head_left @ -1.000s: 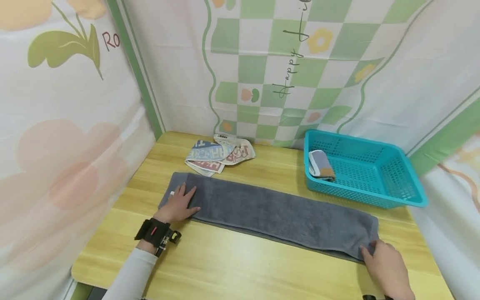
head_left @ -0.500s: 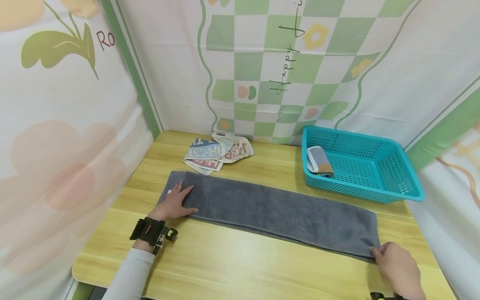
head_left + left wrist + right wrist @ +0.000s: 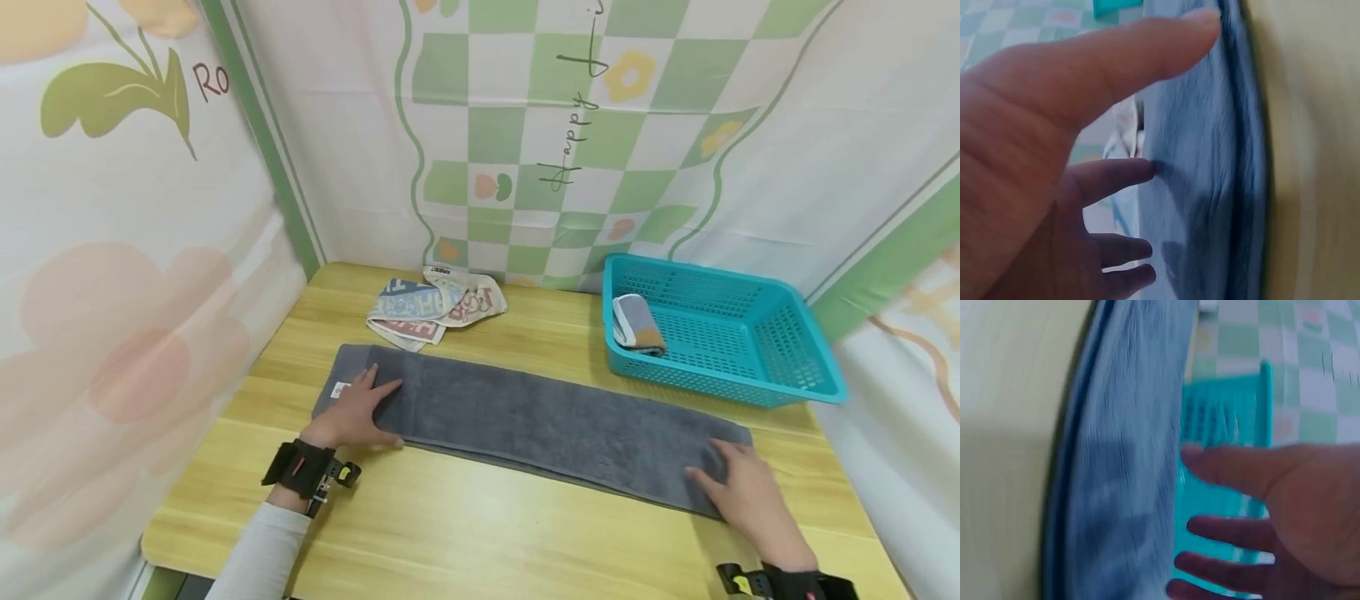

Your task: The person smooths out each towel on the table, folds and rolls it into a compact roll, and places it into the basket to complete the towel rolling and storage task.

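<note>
One grey towel [image 3: 540, 421]: folded into a long flat strip across the middle of the worktop [image 3: 480, 550], one short end near the left edge, the other near the right edge.
Weight: probably light, though the middle would sag if only the ends were lifted.
Fabric: the pile looks plush, so expect it soft and limp, hardly slippery against skin and not fragile.
Layers: at least two show along the long side facing the worktop's near edge; the upper one could creep over the lower if pinched alone.
Where to take hold: both short ends, thumb under the whole stack on the near side, fingers flat on top, so the layers travel together.
Left hand [image 3: 347, 419]: grip spread over the towel's left end, thumb at the near long side, pinching nothing.
Right hand [image 3: 750, 496]: grip spread at the right end, thumb and fingers apart, holding nothing; whether a fingertip touches, I cannot tell.
Teal basket [image 3: 712, 383]: by the worktop's far right corner, with a folded cloth [image 3: 637, 323] inside.
Printed cloth [image 3: 416, 302]: by the far edge, toward the far left corner.
</note>
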`<state>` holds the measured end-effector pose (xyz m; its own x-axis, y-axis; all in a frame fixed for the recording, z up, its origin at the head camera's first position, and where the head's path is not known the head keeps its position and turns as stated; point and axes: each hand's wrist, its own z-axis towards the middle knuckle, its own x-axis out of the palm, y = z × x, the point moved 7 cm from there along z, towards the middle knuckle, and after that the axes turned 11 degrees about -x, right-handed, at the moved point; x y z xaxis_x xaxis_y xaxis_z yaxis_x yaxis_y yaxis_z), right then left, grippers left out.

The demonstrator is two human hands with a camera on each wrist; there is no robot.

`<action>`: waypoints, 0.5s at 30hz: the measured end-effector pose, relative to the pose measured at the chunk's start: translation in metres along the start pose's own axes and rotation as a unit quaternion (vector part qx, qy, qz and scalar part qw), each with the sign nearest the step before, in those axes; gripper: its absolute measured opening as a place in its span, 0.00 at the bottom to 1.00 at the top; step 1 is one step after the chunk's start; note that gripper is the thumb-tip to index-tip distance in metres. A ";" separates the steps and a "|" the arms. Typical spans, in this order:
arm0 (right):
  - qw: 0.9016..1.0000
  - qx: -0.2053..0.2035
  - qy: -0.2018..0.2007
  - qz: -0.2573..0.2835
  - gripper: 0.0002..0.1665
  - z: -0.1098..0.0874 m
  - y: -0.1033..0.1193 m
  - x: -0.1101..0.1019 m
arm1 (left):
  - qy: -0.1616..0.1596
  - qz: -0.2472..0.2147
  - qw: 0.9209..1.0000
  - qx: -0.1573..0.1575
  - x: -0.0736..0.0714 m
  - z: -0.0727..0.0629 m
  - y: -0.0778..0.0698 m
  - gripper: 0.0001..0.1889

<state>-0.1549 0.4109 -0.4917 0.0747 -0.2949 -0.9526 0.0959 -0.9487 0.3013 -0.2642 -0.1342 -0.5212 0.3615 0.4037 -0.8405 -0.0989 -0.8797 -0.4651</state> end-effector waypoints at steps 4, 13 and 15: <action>0.998 -0.017 0.060 0.012 0.55 0.013 0.014 0.020 | 0.009 0.006 1.000 0.018 0.007 0.002 -0.010 0.52; 0.997 0.020 0.071 0.030 0.55 0.010 -0.012 0.019 | -0.028 0.025 0.997 0.060 -0.004 0.009 -0.034 0.28; 0.997 0.035 0.064 0.034 0.49 0.008 -0.021 0.016 | -0.040 0.022 0.996 0.080 -0.008 0.010 -0.041 0.23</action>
<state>-0.1634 0.4254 -0.5134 0.2048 -0.3460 -0.9156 0.0168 -0.9341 0.3567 -0.2723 -0.0993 -0.4980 0.2793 0.3899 -0.8775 -0.2626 -0.8480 -0.4604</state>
